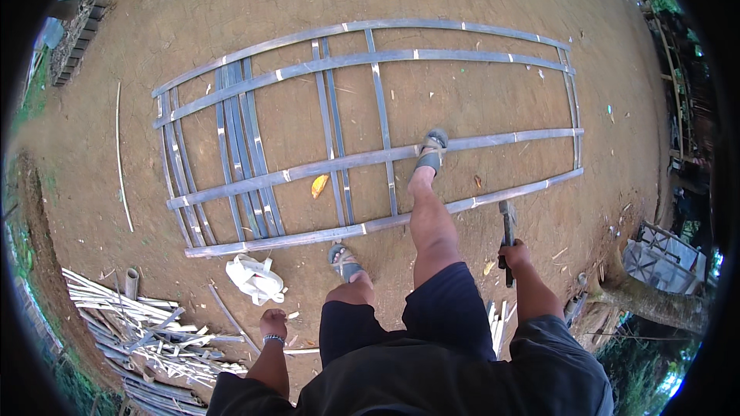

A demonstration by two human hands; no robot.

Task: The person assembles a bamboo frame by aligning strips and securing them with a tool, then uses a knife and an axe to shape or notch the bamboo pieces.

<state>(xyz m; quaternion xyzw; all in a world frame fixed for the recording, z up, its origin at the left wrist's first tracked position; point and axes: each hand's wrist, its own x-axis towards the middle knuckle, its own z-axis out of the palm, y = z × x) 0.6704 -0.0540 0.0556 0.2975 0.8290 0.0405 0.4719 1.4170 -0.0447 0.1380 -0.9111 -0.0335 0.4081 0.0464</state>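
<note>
A flat frame of split bamboo strips (339, 163) lies on the dirt, with long rails crossed by shorter slats. My right hand (516, 253), at my right side beyond the frame's near rail, is closed round the dark handle of a tool with a flat grey end (507, 219); its exact kind is unclear. My left hand (274, 323) hangs low at my left with a bracelet at its wrist. Its fingers look curled in, and whatever may be inside is hidden. One sandalled foot (432, 150) is at the second rail from me, the other (344, 260) just outside the near rail.
A white plastic bag (255, 278) lies between the frame and my left hand. Split bamboo pieces (146, 331) are heaped at lower left, and a thin stick (120, 158) lies left of the frame. A tree trunk (655, 300) stands at right.
</note>
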